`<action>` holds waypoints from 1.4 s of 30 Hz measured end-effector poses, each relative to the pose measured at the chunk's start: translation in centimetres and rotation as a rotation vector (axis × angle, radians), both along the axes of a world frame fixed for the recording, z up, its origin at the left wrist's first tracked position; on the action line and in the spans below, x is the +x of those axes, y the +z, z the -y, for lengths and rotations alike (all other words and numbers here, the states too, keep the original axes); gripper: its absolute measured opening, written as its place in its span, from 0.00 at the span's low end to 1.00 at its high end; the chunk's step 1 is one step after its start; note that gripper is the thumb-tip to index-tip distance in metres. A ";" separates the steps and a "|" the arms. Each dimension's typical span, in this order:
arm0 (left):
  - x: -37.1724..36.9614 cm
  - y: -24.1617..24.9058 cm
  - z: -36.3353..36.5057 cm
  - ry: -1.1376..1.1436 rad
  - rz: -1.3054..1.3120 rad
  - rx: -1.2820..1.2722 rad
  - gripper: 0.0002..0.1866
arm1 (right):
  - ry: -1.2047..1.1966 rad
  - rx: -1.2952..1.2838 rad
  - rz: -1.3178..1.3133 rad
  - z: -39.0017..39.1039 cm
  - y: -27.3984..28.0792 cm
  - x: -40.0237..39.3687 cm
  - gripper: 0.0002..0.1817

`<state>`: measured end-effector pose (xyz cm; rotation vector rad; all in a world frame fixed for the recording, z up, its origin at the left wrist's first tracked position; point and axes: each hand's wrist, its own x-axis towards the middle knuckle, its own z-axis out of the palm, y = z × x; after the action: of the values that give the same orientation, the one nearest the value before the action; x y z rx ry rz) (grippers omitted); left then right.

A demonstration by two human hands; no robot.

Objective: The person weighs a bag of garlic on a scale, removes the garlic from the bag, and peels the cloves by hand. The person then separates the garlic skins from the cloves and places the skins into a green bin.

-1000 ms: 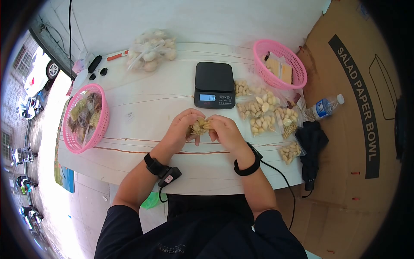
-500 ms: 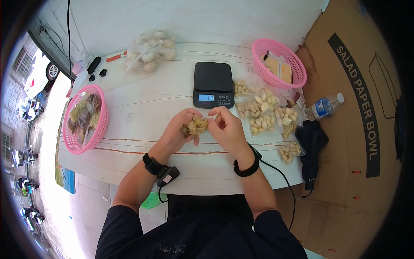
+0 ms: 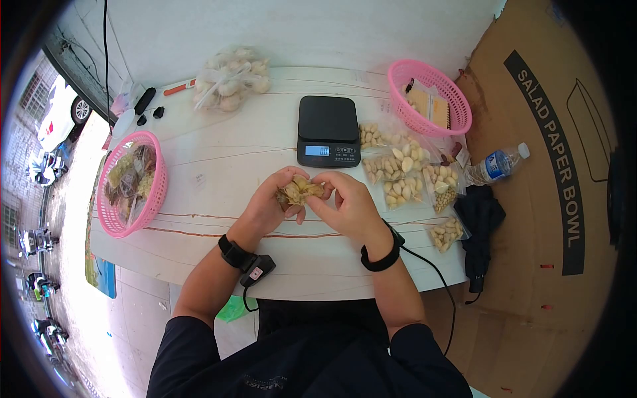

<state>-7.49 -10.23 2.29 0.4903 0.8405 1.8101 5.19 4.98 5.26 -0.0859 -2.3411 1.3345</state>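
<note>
Over the table, in front of a black digital kitchen scale point(image 3: 328, 126), my two hands meet around a yellow-brown, papery dried clump point(image 3: 300, 190). My left hand point(image 3: 273, 196) cups it from the left with curled fingers. On the other side, my right hand point(image 3: 345, 202) pinches the clump's right edge between thumb and fingers. The clump's underside is hidden by the hands. The scale's lit display faces me, and its black plate bears nothing.
Small clear bags of pale clove-like pieces point(image 3: 401, 189) lie right of the scale. Pink baskets stand at left point(image 3: 159, 189) and back right point(image 3: 464, 119). A knotted bag of whitish round bulbs point(image 3: 232, 79), a water bottle point(image 3: 494, 166) and a folded black umbrella point(image 3: 476, 232) are around.
My right hand has moved slightly left and closer against the clump, its thumb now lying along the clump's right side. My left hand has barely moved.
</note>
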 end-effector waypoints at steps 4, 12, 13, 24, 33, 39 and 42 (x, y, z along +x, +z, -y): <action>0.0 0.1 0.0 0.001 0.025 -0.011 0.17 | 0.021 -0.013 0.013 -0.2 -0.1 -0.1 0.17; -0.3 -0.4 0.1 -0.037 0.080 0.032 0.18 | 0.059 -0.124 0.081 -0.2 0.2 0.1 0.15; -0.3 -0.4 0.1 -0.043 0.089 0.034 0.18 | 0.062 -0.141 0.093 -0.2 0.2 0.1 0.14; 0.1 0.1 0.1 -0.043 0.136 -0.006 0.18 | 0.027 -0.054 0.022 0.4 0.3 0.1 0.12; -0.2 0.1 0.2 -0.040 0.162 0.039 0.18 | -0.030 -0.130 0.039 -0.1 0.2 0.3 0.12; -0.5 -0.1 0.2 -0.009 0.165 0.015 0.18 | -0.089 -0.524 -0.044 -0.4 -0.9 -0.6 0.10; -0.7 -0.2 0.3 0.003 0.163 0.017 0.18 | -0.173 -0.669 -0.144 -1.0 -1.4 -0.8 0.08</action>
<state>-8.15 -10.49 2.11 0.3472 0.7150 1.8342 4.38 6.02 3.88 -0.3695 -1.6429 1.8976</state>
